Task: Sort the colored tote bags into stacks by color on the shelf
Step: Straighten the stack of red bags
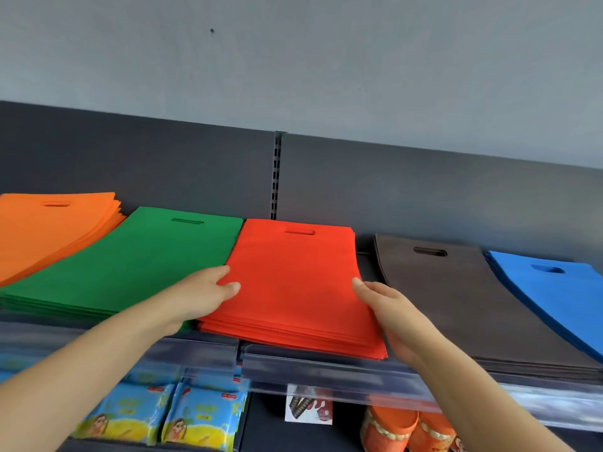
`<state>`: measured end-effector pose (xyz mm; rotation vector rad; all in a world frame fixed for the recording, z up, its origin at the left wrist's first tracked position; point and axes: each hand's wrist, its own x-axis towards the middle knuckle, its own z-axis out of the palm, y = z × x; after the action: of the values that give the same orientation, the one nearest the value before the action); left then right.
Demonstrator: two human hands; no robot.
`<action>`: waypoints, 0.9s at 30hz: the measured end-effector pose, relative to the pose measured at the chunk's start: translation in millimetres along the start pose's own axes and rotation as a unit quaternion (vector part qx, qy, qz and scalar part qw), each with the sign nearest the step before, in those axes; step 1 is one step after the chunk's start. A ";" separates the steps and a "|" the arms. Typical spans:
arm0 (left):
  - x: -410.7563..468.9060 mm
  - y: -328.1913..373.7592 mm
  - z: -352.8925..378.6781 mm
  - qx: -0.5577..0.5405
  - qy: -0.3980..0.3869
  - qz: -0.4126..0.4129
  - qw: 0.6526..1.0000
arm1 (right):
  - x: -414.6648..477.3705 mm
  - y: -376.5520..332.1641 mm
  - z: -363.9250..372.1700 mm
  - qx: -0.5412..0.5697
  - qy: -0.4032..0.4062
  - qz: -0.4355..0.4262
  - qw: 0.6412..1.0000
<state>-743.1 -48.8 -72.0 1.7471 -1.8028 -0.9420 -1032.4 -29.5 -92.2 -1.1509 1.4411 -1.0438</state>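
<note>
Bright, soft, even light fills the scene, and no lamp is in view. The grey wall is smoothly lit, without hard shadows. The red tote bag stack shows flat, saturated colour, with only thin dark lines between the layers at its front edge. Pale glare streaks the clear plastic shelf-edge strip. Wide-angle distortion bows the shelf line and stretches the corners. The snack packets below look soft and slightly blurred, as do the forearms near the bottom edge.
</note>
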 end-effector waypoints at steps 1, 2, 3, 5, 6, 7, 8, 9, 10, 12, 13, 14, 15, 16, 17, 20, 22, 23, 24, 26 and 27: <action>0.8 -1.0 0.1 -0.018 0.003 -0.001 1.000 | 1.0 -1.6 1.3 0.016 0.007 0.003 1.000; 1.4 -1.1 -0.6 -0.035 0.004 -0.007 0.999 | 1.1 -2.9 2.3 0.026 0.015 0.000 1.000; 2.2 -2.1 -2.1 -0.052 0.002 -0.014 0.999 | 2.5 -2.5 1.4 0.033 0.021 -0.002 0.999; 1.1 -2.1 -5.4 -0.090 -0.008 -0.027 0.996 | 4.9 -0.7 -0.5 0.047 0.022 -0.001 0.999; 0.6 -1.2 -5.7 -0.109 -0.014 -0.033 0.993 | 5.5 0.2 -0.9 0.049 0.021 -0.001 0.999; 0.8 -0.1 -5.4 -0.125 -0.020 -0.038 0.991 | 7.1 1.6 -1.0 0.048 0.025 -0.004 0.999; 1.0 1.1 -3.9 -0.141 -0.028 -0.044 0.989 | 8.4 2.0 -0.8 0.045 0.031 -0.006 0.998; 1.2 2.4 -1.7 -0.153 -0.035 -0.047 0.986 | 9.5 2.3 -0.6 0.040 0.040 -0.005 0.998; 1.2 3.4 1.0 -0.161 -0.040 -0.049 0.985 | 10.0 1.9 -0.8 0.035 0.046 -0.006 0.998; 2.0 3.8 4.6 -0.170 -0.036 -0.046 0.984 | 8.2 -0.3 -0.9 0.042 0.046 -0.006 0.998; 2.0 2.6 5.4 -0.171 -0.030 -0.044 0.984 | 8.5 -0.1 -1.9 0.049 0.044 -0.001 0.998; 1.3 1.1 5.8 -0.173 -0.025 -0.045 0.984 | 8.9 0.6 -3.1 0.055 0.041 0.003 0.998; 1.4 -1.3 5.3 -0.179 -0.022 -0.047 0.983 | 8.4 1.0 -3.1 0.060 0.037 0.008 0.997; 1.6 -3.3 4.9 -0.185 -0.024 -0.051 0.981 | 7.9 2.0 -2.5 0.066 0.035 0.010 0.997; 2.7 -4.9 5.4 -0.199 -0.029 -0.051 0.978 | 7.1 2.9 -1.6 0.069 0.034 0.012 0.997; 2.8 -1.0 10.7 -0.232 -0.043 -0.050 0.971 | 6.5 3.0 -0.1 0.053 0.049 -0.003 0.997; 1.0 1.2 11.1 -0.263 -0.053 -0.049 0.962 | 10.1 2.8 -5.1 0.034 0.059 -0.016 0.998; -0.2 1.2 9.8 -0.275 -0.060 -0.049 0.958 | 10.9 2.3 -7.8 0.035 0.061 -0.015 0.997; -2.7 0.9 8.4 -0.278 -0.067 -0.044 0.957 | 12.2 3.1 -9.6 0.036 0.061 -0.014 0.997; -3.9 -0.7 9.9 -0.277 -0.069 -0.039 0.957 | 7.9 1.1 -5.7 0.035 0.051 -0.012 0.998; -1.2 -0.7 12.6 -0.281 -0.071 -0.037 0.956 | 5.1 -0.6 -2.2 0.031 0.041 -0.014 0.999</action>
<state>-751.7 -45.6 -80.7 1.4138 -1.3616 -1.4716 -1034.8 -34.5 -92.2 -1.0968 1.4498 -1.1603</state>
